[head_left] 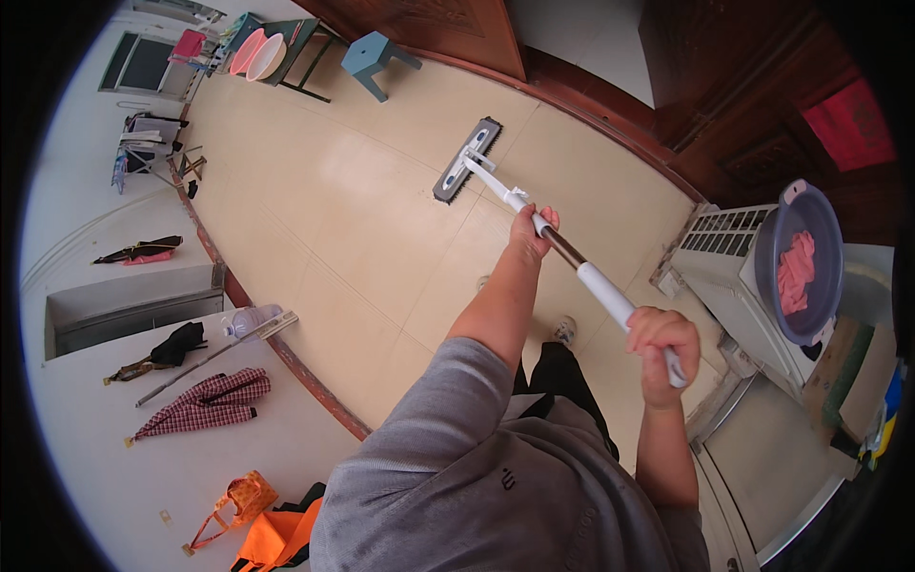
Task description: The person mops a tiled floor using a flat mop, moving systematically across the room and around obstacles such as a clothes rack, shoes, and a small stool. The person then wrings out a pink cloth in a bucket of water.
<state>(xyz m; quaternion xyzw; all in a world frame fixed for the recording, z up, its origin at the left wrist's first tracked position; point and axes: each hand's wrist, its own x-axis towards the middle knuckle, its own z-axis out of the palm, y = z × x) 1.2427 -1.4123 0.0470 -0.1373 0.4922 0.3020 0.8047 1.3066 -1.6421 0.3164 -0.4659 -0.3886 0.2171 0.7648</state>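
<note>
A long-handled floor brush or broom with a wide grey-and-white head [468, 161] rests on the tiled floor [343, 214]; dark bristles show along its edge. Its white and metal pole [607, 292] slants down towards my body. My left hand [532, 229] is wrapped around the lower white part of the pole, nearer the head. Around the white grip at the pole's top end, my right hand [663, 347] is closed.
A blue stool [368, 53] and a table with basins [266, 58] stand ahead by the open wooden door. On the right, a blue-grey basin [768, 286] with pink cloth sits on an air-conditioner unit [750, 314]. Along the left wall are a water bottle [254, 321] and a flat mop [275, 326].
</note>
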